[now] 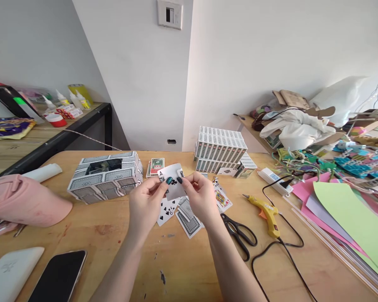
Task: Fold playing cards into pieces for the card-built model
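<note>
An ace of clubs playing card [172,193] is held up over the table, pinched at its left edge by my left hand [148,201] and at its right edge by my right hand [201,197]. Both thumbs press on its face, and the upper right corner looks bent over. Beneath lie loose playing cards: a spade card [166,213] face up, grey-patterned cards [189,220] face down, and a court card [222,199] to the right of my right hand. Black-handled scissors [239,235] rest beside my right wrist.
A card-covered box [105,180] with a dark top opening stands left; stacked card boxes [220,151] stand behind. A yellow glue gun [266,214] with its cord, a power strip [275,182] and coloured paper [349,222] lie right. A phone [58,277] and pink roll [28,201] are left.
</note>
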Tool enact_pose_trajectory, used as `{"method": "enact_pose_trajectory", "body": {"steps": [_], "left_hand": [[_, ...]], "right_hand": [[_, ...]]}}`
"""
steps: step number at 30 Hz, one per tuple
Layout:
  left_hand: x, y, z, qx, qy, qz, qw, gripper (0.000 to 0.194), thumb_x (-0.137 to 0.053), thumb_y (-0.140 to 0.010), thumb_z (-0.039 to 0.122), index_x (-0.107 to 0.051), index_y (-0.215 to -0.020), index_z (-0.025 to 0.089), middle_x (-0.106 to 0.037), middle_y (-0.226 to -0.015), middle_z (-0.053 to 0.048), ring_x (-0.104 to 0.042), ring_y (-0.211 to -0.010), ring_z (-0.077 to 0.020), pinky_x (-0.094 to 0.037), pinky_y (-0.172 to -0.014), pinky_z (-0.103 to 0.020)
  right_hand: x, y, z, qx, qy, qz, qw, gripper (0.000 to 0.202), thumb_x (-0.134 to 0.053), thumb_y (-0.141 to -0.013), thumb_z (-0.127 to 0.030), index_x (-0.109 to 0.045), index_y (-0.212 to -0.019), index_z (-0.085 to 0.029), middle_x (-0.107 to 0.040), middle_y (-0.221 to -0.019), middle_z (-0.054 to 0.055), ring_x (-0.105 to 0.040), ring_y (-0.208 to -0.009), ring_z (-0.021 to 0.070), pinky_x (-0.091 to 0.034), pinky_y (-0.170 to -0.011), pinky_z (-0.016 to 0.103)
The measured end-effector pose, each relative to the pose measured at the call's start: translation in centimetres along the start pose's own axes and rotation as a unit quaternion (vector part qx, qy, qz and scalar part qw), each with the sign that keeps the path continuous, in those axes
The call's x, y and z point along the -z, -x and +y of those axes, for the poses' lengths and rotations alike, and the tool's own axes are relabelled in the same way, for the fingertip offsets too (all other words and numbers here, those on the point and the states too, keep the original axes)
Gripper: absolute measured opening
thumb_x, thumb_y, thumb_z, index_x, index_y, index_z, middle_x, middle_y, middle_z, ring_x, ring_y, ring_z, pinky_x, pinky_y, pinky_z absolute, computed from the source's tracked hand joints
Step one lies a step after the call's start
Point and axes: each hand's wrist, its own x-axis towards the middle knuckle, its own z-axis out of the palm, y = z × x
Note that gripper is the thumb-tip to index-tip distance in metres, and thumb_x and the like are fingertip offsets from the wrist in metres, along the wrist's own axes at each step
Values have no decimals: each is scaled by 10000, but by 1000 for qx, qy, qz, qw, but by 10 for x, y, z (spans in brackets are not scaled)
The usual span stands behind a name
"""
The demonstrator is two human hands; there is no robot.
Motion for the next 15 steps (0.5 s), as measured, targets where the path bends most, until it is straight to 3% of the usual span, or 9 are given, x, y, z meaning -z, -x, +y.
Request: {"method": "enact_pose_trajectory", "body": {"steps": [2, 5, 8, 11, 15], "left_hand": [[-6, -1, 2, -1, 44, -11, 999, 221, -705, -673, 304, -663, -856, 188, -669, -798, -36, -623, -766, -166, -486, -638, -228], [-11, -2, 3, 9, 149, -2, 989, 557, -796, -542, 222, -575, -1053, 233, -657, -1003, -52, -606, -960, -192, -489, -753, -252], [-11, -2, 3, 56, 220, 16, 974, 589, -813, -514, 209, -535, -1033, 219, -673, -815, -14, -639, -769, -158, -495, -656, -243], [-8, -2, 5, 114, 263, 45, 957, 524, -818, -495, 186, -545, -943, 196, -601, -586, 58, -572, -519, -95, -447, -510, -193], [-6, -4, 7, 147, 308, 90, 936, 506, -825, -431, 131, -546, -849, 185, -597, -562, 65, -558, -475, -95, -442, -472, -202]], "right_hand": [[0, 3, -3, 68, 88, 33, 993, 169, -517, -794, -243, -500, -635, -188, -533, -636, -4, -486, -616, 126, -391, -594, 250], [-6, 7, -6, 130, 145, 23, 980, 186, -458, -786, -138, -443, -610, -197, -496, -629, -11, -467, -629, 131, -379, -607, 249], [-15, 12, -5, 145, 164, -2, 976, 195, -446, -761, -92, -400, -607, -201, -475, -646, -11, -461, -645, 136, -372, -592, 243], [-21, 14, -5, 135, 159, -20, 978, 204, -465, -768, -107, -388, -604, -201, -468, -656, -11, -463, -649, 136, -381, -597, 246], [-21, 16, -6, 118, 122, -61, 984, 159, -480, -782, -124, -467, -641, -197, -503, -688, -6, -501, -669, 133, -420, -622, 243]]}}
